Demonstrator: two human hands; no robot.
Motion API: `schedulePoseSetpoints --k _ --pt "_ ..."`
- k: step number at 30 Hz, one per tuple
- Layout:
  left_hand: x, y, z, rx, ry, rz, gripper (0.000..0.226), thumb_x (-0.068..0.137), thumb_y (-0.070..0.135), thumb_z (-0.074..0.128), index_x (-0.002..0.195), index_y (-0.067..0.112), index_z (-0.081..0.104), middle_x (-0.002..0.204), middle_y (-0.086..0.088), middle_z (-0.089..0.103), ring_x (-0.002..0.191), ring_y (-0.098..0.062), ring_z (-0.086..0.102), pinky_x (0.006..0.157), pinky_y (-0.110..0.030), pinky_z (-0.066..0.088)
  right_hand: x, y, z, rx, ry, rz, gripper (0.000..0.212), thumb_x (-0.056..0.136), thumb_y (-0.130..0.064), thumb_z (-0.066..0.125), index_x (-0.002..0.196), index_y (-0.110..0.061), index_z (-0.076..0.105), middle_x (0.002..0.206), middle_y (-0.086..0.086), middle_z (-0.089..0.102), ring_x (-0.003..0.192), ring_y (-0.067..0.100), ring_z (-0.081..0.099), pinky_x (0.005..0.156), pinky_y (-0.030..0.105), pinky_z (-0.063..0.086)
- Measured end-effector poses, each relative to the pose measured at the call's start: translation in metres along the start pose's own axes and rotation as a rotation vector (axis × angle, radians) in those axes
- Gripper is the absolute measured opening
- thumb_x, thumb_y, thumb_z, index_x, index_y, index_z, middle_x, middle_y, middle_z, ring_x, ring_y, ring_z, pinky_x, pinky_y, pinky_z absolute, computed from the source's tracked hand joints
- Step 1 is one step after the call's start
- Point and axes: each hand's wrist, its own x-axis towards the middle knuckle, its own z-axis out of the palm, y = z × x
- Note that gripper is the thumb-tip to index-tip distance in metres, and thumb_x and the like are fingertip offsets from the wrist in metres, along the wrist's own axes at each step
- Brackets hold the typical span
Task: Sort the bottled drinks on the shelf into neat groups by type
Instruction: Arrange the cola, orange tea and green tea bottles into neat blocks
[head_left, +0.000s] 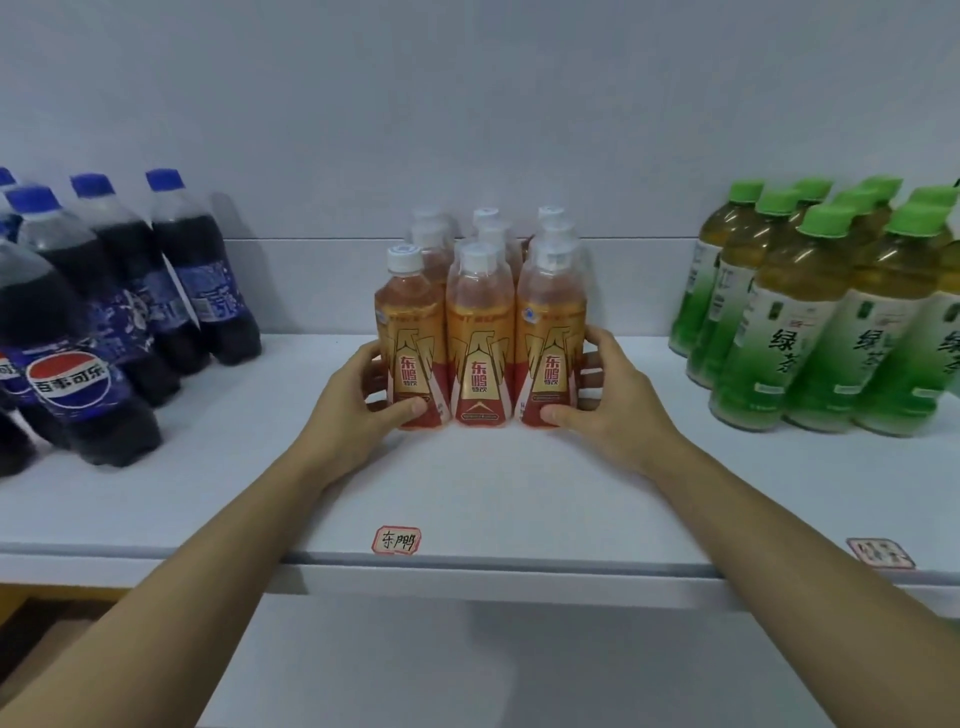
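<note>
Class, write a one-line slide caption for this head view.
Both hands, left and right, square up orange energy-drink bottles on the shelf.

head cam | faces fwd + down | close above shelf (467, 499) front edge | single view, no overlap

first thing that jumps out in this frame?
The tight block of orange-labelled, white-capped drink bottles at the shelf's centre, clasped from both sides by the left hand and right hand. Dark blue-capped cola bottles crowd the left; green-capped green tea bottles stand grouped on the right.
</note>
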Motion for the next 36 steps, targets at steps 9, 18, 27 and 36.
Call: schedulePoseSetpoints --k 9,18,27,36 --pt "0.002 -0.002 0.003 0.086 -0.001 0.0 0.059 0.088 0.02 0.077 0.142 0.024 0.052 0.126 0.017 0.064 0.114 -0.004 0.061 0.101 -0.024 0.049 0.003 0.003 0.003 0.004 0.008 0.047 0.096 0.075 -0.012 0.088 0.15 -0.032 0.031 0.113 -0.024 0.054 0.105 0.003 0.062 0.096 0.035 0.056" --pt "-0.001 0.001 0.001 -0.114 -0.093 0.001 0.062 0.092 0.061 0.06 0.146 0.037 0.044 0.141 0.023 0.057 0.131 0.0 0.052 0.111 -0.03 0.043 0.008 0.002 -0.005 0.265 0.024 0.055 0.096 0.066 -0.04 0.075 0.152 -0.032 0.034 0.148 -0.003 0.046 0.138 0.016 0.046 0.111 0.046 0.044" --pt "0.08 0.002 -0.002 -0.793 0.034 -0.397 0.082 0.082 0.074 0.049 0.146 0.024 0.052 0.145 -0.002 0.06 0.136 -0.023 0.053 0.118 -0.053 0.034 0.076 0.0 0.007 0.811 0.143 0.355 0.053 0.093 -0.047 0.05 0.132 -0.015 0.067 0.134 0.012 0.067 0.13 0.032 0.059 0.113 0.055 0.042" --pt "0.083 0.003 0.024 -0.774 -0.099 -0.322 0.05 0.107 0.05 0.031 0.102 0.02 0.071 0.09 -0.003 0.08 0.083 -0.016 0.077 0.073 -0.033 0.059 0.076 0.012 0.022 0.935 0.074 0.332 0.052 0.1 -0.05 0.041 0.117 -0.014 0.076 0.132 0.02 0.066 0.126 0.039 0.061 0.113 0.058 0.041"
